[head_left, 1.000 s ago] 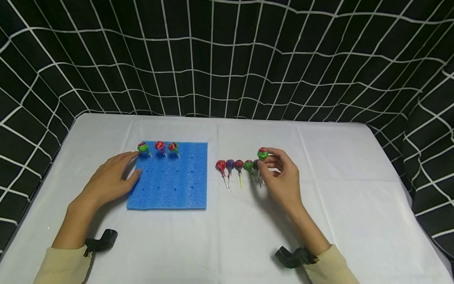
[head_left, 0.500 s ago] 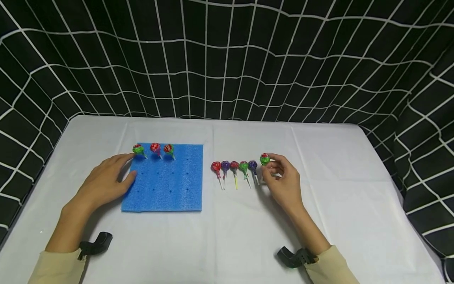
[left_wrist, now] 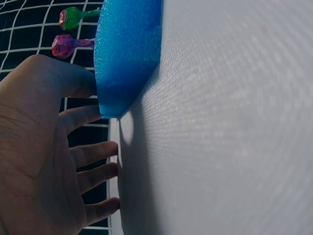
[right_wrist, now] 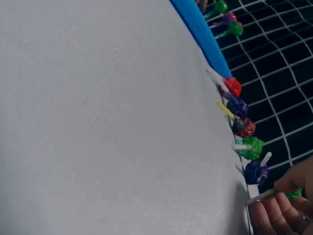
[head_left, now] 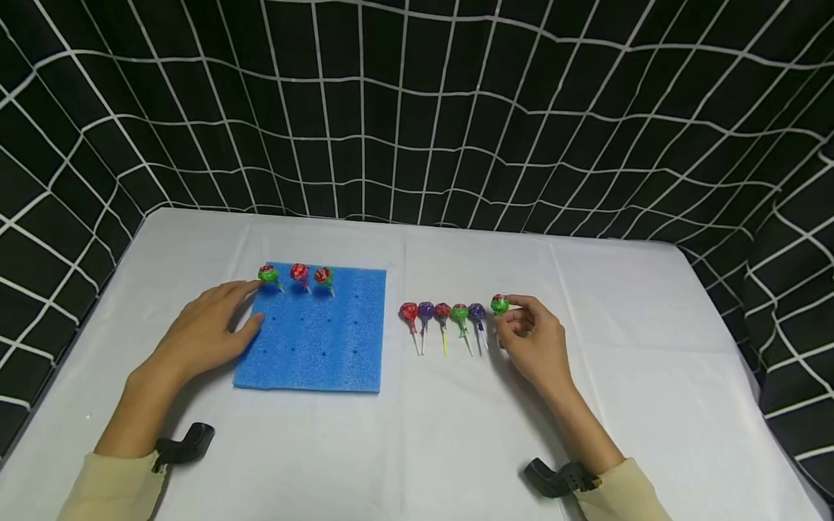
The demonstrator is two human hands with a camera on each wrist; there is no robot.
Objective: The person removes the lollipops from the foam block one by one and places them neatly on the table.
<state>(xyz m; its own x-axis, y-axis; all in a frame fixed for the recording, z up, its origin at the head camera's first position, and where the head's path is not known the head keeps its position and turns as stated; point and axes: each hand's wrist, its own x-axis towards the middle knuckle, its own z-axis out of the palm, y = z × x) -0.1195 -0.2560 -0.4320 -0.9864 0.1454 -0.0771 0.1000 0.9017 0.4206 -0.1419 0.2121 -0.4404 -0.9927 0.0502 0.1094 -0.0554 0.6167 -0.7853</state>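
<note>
My right hand [head_left: 537, 344] pinches a green and red lollipop [head_left: 499, 304] between thumb and fingers, just right of a row of lollipops. In the right wrist view its white stick [right_wrist: 262, 197] pokes out from the fingers, close over the cloth. The row holds a red lollipop [head_left: 408, 311], a purple one [head_left: 426, 310], a dark red one with a yellow stick [head_left: 442, 311], a green one [head_left: 460, 312] and a dark purple one [head_left: 477, 311]. My left hand [head_left: 205, 329] rests spread at the left edge of a blue foam block [head_left: 309, 373].
Along the foam's far edge stand a green and red lollipop [head_left: 268, 273], a red and purple one [head_left: 300, 273] and another green and red one [head_left: 323, 276]. Several small holes dot the foam. White cloth [head_left: 449, 434] covers the table; black curtain with white grid lines [head_left: 417, 108] surrounds it.
My right hand has drawn the green and red lollipop right and nearer to me, from overlapping the dark purple lollipop to beside it. My left hand stays at the foam.
</note>
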